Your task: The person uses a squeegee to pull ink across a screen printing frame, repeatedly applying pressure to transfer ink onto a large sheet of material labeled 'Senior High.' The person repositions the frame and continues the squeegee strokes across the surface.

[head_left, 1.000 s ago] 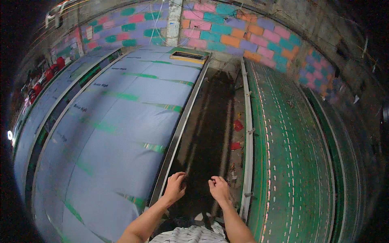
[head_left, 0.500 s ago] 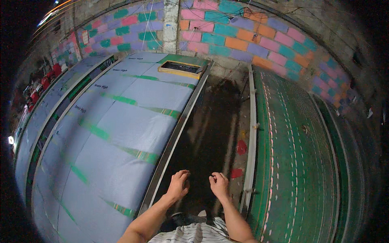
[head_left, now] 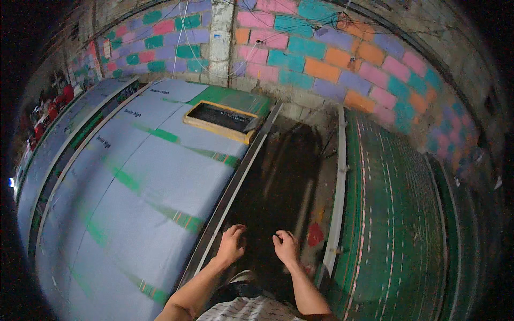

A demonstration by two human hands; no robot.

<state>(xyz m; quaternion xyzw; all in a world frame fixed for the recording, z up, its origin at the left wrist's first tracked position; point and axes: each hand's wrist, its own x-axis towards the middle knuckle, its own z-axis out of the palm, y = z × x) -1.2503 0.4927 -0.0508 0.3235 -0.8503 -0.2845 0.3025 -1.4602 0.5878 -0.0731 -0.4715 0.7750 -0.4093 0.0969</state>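
Both my hands are held in front of me over the dark aisle between two long tables, holding nothing. My left hand (head_left: 232, 246) is loosely curled with the thumb apart, close to the metal edge rail (head_left: 235, 187) of the left table. My right hand (head_left: 286, 247) has half-bent fingers and hangs nearer the right table's rail (head_left: 341, 160). Grey-blue fabric panels (head_left: 155, 182) lie along the left table, with strips of green surface between them and small dark print near their left side. On that table's far end rests a yellow-edged printing screen (head_left: 217, 131) with a dark middle.
The right table (head_left: 401, 214) has a green surface with rows of pale dashes. Dark, stained floor (head_left: 273, 198) runs ahead between the tables to a wall of painted blocks (head_left: 321, 59) with hanging wires. A red patch (head_left: 315, 234) shows beside the right rail.
My view has shifted forward along the aisle: the printing screen appears nearer and larger. Both hands keep nearly the same pose, still with nothing in them.
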